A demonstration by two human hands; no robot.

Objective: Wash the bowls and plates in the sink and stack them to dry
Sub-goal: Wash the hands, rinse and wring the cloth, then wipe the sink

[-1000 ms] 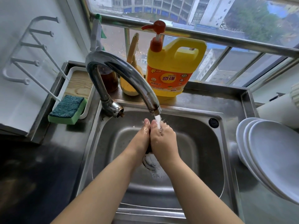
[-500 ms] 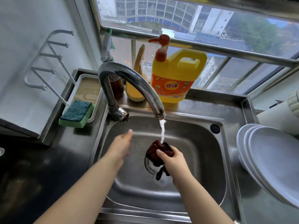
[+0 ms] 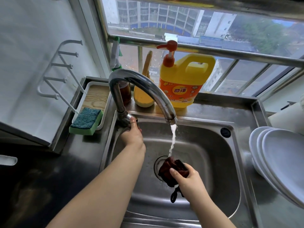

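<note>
Stainless steel fills the near ground: a sink (image 3: 205, 186) set in a steel counter beneath a window. Nearest the camera, the right hand (image 3: 189, 180) grips a bunched dark reddish cloth (image 3: 172, 170) over the drain (image 3: 158, 163), fingers and thumb curled around it, a dark loop hanging below the fist. A thin stream of water (image 3: 172, 140) falls from the spout onto the top of the cloth. Farther in, the left hand (image 3: 131, 135) reaches to the base of the chrome faucet (image 3: 143, 86), fingers wrapped around the control at its foot; what the fingertips do behind it cannot be told. The faucet's neck arches from back left toward front right, its mouth pointing down into the basin. At the right edge, white plates (image 3: 283, 158) lean overlapped on the counter beside the sink, outside the basin, faces turned up and toward the camera, the row running from near right to farther left. On the left, a green sponge (image 3: 86, 120) lies on the front rim of a white tray (image 3: 92, 89). Behind the faucet stands a yellow detergent jug (image 3: 184, 83) with a red pump, upright on the sill. A white wall rack (image 3: 60, 68) hangs at the left.
</note>
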